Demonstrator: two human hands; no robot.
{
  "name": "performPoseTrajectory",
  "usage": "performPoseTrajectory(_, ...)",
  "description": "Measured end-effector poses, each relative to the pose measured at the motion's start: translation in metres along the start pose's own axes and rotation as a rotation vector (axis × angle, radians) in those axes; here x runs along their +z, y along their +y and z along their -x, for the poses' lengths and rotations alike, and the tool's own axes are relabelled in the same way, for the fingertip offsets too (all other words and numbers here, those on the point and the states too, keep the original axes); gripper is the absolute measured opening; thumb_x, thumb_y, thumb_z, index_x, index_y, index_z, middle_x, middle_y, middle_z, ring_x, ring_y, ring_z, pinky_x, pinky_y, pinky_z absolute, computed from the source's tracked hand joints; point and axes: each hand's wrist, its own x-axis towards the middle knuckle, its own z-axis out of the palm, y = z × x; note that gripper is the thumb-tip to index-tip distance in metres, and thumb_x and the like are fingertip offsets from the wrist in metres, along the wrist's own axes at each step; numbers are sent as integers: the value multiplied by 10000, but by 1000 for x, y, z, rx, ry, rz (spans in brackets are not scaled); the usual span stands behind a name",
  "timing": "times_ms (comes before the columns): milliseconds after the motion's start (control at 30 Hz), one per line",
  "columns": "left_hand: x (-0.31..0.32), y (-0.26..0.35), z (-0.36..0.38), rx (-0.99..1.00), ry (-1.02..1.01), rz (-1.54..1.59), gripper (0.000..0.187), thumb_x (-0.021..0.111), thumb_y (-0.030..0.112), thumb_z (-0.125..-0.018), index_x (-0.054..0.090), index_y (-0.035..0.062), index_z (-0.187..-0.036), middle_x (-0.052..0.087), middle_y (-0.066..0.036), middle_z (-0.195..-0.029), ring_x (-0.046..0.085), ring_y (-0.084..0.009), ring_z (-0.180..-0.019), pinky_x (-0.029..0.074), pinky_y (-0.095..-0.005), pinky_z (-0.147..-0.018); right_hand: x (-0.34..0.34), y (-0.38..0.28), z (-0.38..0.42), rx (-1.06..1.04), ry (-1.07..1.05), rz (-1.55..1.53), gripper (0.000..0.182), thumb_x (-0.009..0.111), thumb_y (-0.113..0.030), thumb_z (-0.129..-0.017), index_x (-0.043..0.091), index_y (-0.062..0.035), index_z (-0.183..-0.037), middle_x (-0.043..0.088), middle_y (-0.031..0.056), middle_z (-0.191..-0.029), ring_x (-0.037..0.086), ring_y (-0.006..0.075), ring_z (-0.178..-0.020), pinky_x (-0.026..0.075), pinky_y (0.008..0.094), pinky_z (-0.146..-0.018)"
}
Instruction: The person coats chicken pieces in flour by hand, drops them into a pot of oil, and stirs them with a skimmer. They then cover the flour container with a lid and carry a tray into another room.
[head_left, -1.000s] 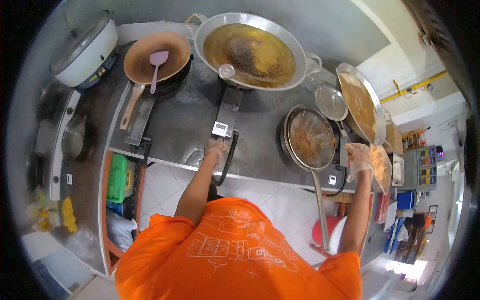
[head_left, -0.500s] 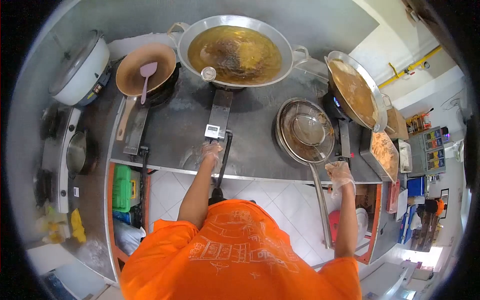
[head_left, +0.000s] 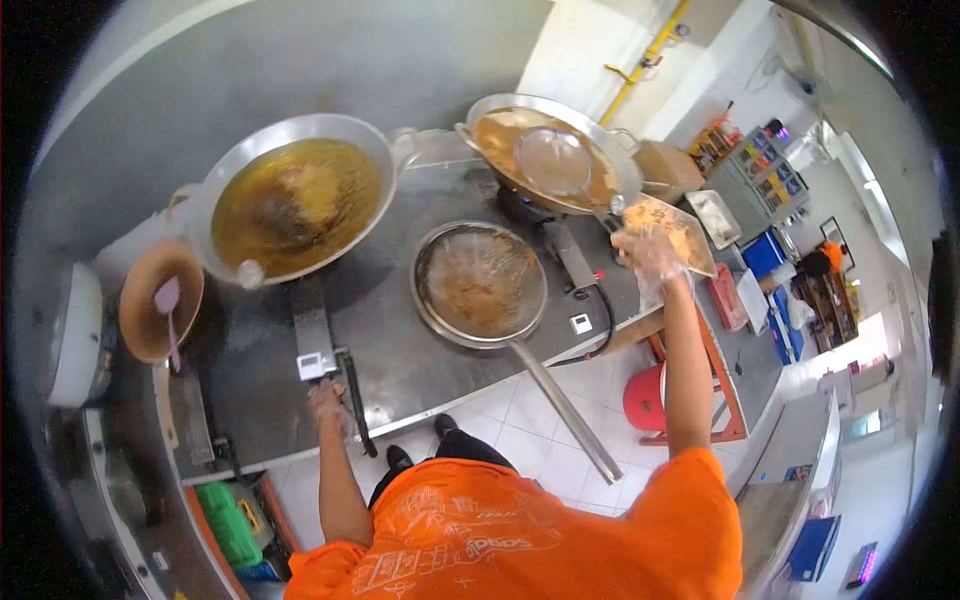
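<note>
My left hand (head_left: 326, 398), in a clear plastic glove, is closed at the front end of a burner arm (head_left: 308, 325), on its knob, which the fingers hide. A white digital timer (head_left: 314, 366) sits just above it. That arm leads to a large wok of oil (head_left: 300, 205) with food frying in it. My gloved right hand (head_left: 648, 255) grips the handle of a small round mesh strainer (head_left: 553, 160). The strainer's mesh lies over the brown oil in the right wok (head_left: 480, 112). Below that wok, a large long-handled strainer (head_left: 480, 285) rests on the counter.
A brown pan (head_left: 140, 310) with a pink spatula (head_left: 168, 297) stands at left. Past my right hand is a tray of fried food (head_left: 690, 235). A second timer (head_left: 581, 323) and a hose lie near the counter's front edge. Below is a red bucket (head_left: 645, 398).
My right hand has moved up toward the right wok, carrying the small strainer out of the large one and over the oil. My view has turned right; my left hand stays at the burner knob.
</note>
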Motion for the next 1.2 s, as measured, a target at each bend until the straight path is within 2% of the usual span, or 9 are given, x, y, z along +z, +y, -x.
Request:
performPoseTrajectory(167, 0, 8, 4, 18, 47, -60, 216, 569, 218, -904, 556, 22, -815, 631, -76, -775, 614, -171, -684, 493, -304, -638, -54, -6, -126, -216, 352, 1010, 196, 594, -187, -813, 695, -37, -887, 690, 177, -906, 685, 271, -789, 539, 382, -714)
performPoseTrajectory(300, 7, 23, 24, 7, 70, -9, 170, 577, 191, -857, 546, 34, -798, 611, -53, -774, 575, -159, -675, 463, -315, -642, -55, 1, -205, -252, 393, 1033, 222, 553, -164, -807, 698, -35, -914, 649, 238, -1002, 656, 339, -944, 524, 433, -810)
performPoseTrajectory(433, -9, 8, 8, 477, -11, -1188, 150, 650, 150, -786, 573, 52, -868, 625, -144, -842, 612, -305, -847, 486, -434, -725, -29, 2, -243, -270, 220, 1143, 228, 544, -167, -821, 691, -17, -910, 659, 228, -999, 653, 343, -955, 529, 431, -810)
performPoseTrajectory(533, -33, -50, -37, 376, 6, -784, 118, 632, 127, -789, 580, 74, -882, 615, -168, -898, 599, -347, -883, 483, -463, -743, -6, 0, -260, -389, -193, 1493, 252, 589, -228, -805, 688, -11, -887, 671, 223, -934, 668, 325, -895, 530, 421, -749)
performPoseTrajectory(633, -23, -25, -15, 410, 9, -933, 86, 595, 133, -818, 582, 74, -880, 612, -161, -924, 597, -345, -876, 479, -458, -742, 8, 26, -296, -729, -489, 1497, 228, 638, -216, -755, 690, -5, -824, 673, 223, -890, 667, 332, -823, 521, 422, -659)
performPoseTrajectory(800, -16, -7, 2, 459, 14, -1158, 83, 555, 142, -848, 600, 80, -879, 608, -153, -932, 596, -334, -852, 479, -430, -726, 47, 45, -318, -525, -483, 886, 224, 675, -212, -772, 654, -16, -666, 642, 135, -671, 614, 240, -578, 453, 369, -493)
performPoseTrajectory(867, -21, -25, -11, 244, 14, -396, 81, 555, 136, -855, 614, 84, -877, 606, -150, -921, 605, -320, -824, 484, -417, -713, 74, 24, -307, 14, -299, 476, 291, 712, -238, -792, 612, -37, -606, 570, 51, -549, 515, 139, -463, 381, 326, -424)
performPoseTrajectory(967, -2, 3, 8, -35, 79, 147, 156, 599, 203, -901, 567, 50, -887, 614, -48, -788, 599, -174, -693, 506, -312, -662, 105, 41, -344, -22, -202, 387, 271, 722, -223, -777, 620, -34, -611, 579, 52, -545, 526, 149, -469, 383, 335, -424)
performPoseTrajectory(1200, -35, -59, -34, 459, 10, -606, 169, 596, 204, -908, 567, 38, -895, 610, -63, -781, 602, -165, -682, 513, -296, -658, 110, 42, -367, -651, -160, 908, 307, 675, -311, -794, 667, -23, -689, 610, 111, -563, 596, 191, -522, 440, 362, -481)
